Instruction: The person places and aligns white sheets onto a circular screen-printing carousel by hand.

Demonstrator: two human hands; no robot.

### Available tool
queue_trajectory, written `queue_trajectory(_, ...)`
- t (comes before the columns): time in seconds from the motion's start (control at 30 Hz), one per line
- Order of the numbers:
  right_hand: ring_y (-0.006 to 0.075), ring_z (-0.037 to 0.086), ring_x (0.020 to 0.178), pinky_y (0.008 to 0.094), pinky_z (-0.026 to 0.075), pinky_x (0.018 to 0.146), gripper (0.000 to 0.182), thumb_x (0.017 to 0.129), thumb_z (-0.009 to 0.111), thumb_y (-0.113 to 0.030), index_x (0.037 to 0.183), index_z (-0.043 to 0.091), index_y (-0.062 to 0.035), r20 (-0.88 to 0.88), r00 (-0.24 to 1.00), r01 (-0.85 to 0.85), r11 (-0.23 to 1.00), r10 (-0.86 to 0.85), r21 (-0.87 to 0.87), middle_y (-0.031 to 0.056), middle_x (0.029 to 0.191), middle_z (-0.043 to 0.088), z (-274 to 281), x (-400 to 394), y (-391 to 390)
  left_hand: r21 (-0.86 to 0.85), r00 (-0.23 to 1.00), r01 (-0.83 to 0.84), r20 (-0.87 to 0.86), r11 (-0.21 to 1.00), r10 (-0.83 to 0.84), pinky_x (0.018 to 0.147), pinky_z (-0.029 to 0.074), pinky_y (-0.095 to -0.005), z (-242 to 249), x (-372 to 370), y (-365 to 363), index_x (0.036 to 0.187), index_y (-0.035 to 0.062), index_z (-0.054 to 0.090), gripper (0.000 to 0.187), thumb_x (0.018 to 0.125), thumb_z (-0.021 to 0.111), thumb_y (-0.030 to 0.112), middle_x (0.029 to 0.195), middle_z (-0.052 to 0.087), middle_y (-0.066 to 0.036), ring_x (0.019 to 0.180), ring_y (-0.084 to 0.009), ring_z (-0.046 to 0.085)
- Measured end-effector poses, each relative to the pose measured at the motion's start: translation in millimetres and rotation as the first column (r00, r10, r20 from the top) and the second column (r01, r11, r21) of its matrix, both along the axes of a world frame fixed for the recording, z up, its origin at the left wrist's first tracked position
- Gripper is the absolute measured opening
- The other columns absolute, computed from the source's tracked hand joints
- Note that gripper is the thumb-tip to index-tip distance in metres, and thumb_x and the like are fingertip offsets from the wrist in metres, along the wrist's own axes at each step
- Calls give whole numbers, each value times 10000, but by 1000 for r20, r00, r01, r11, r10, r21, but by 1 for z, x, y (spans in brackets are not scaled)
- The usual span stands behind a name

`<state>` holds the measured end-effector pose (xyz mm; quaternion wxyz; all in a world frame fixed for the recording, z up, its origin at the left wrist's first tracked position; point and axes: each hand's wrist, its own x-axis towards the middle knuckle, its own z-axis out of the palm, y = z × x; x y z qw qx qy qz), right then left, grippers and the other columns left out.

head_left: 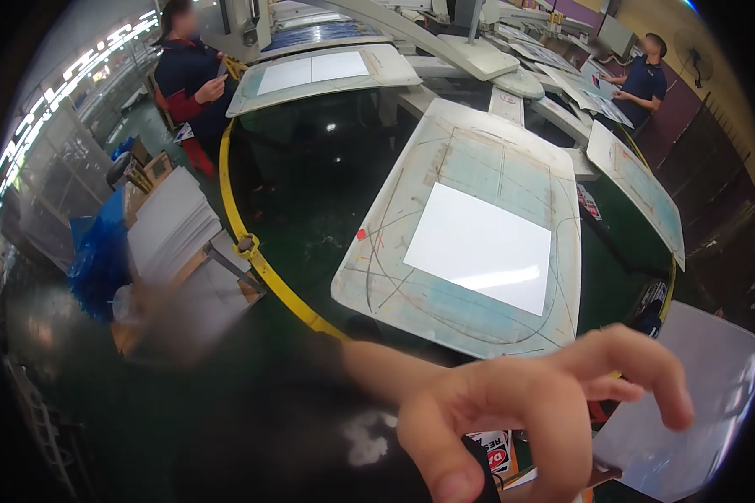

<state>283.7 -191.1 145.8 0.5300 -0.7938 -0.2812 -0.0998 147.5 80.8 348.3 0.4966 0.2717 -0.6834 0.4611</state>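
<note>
In the near foreground my left hand point(520, 398) reaches in from the left, palm down. Its fingers are apart and bent, with nothing seen between them. Beyond it a pale, stained platen point(369, 272) carries a white rectangular sheet point(482, 247) lying flat and slightly turned, with a light glare on it. My hand overlaps the platen's near edge in the view; contact cannot be made out. At the lower right is a glossy translucent sheet point(688, 407), close behind my fingertips; what supports it is hidden. My right hand cannot be made out.
A yellow curved rail point(289, 298) runs round the machine. Another platen point(407, 75) holds white sheets at the back; one more platen point(637, 189) stands right. Left are a paper stack point(172, 214) and blue plastic point(101, 264). Two people point(184, 71) point(646, 80) stand farther off.
</note>
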Motion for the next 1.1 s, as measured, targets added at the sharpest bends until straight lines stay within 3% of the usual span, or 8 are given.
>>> queue_trajectory(0.5,338,574,906,437,464,802,336,806,663,-279,938,618,27,-74,994,-83,996,85,32,169,921,627,-3,9,15,-66,903,4,-429,998,-32,1081,174,-442,-19,-33,9,1044,76,584,413,796,676,393,1388,226,-229,1325,-293,234)
queue_trajectory(0.57,337,573,909,437,463,804,339,804,665,-279,941,617,27,-78,992,-96,995,99,38,168,923,627,-5,11,14,-161,848,-35,-527,986,-56,1095,171,-439,-44,-31,19,957,99,598,332,729,760,277,1367,261,-196,1324,-276,239)
queue_trajectory(0.63,337,573,913,436,463,805,341,802,667,-279,944,617,27,-88,991,-99,994,103,46,168,926,627,-5,13,14,-259,613,-130,-780,957,-127,1104,193,-445,-84,-52,30,833,96,612,272,645,808,93,1272,392,-159,1288,-252,307)
queue_trajectory(0.7,336,572,916,436,462,807,344,800,669,-279,947,616,27,-99,990,-96,994,101,52,168,929,627,-5,14,13,-233,283,-310,-948,922,-145,1100,237,-450,-117,-79,38,709,74,618,218,611,783,-28,1152,503,-130,1215,-233,405)
queue_trajectory(0.73,336,572,918,436,462,808,345,799,670,-279,949,616,27,-106,990,-92,994,98,59,168,930,627,-6,15,14,-186,90,-394,-982,900,-164,1096,261,-448,-133,-92,38,653,64,617,189,616,757,-56,1095,545,-119,1168,-225,456)
queue_trajectory(0.8,335,572,921,436,462,809,348,797,672,-279,952,615,28,-120,988,-93,994,99,60,167,933,627,-7,14,16,-35,-147,-471,-982,881,-117,947,394,-343,-170,-114,38,620,40,622,129,649,709,-51,1055,588,-114,1053,-228,533)
queue_trajectory(0.9,334,571,927,435,461,812,353,793,675,-279,957,614,28,-140,985,-94,993,103,67,167,938,627,-8,13,18,158,-434,-479,-898,863,-77,862,417,-320,-162,-130,24,650,21,635,95,668,714,-29,1008,613,-104,1009,-221,553)
queue_trajectory(1.1,332,570,937,434,459,816,362,787,682,-278,966,611,28,-170,977,-120,990,132,80,166,946,626,-9,9,25,257,-363,-346,-923,902,124,851,429,-300,-156,-121,23,753,7,661,53,763,693,49,941,638,-86,958,-176,571)
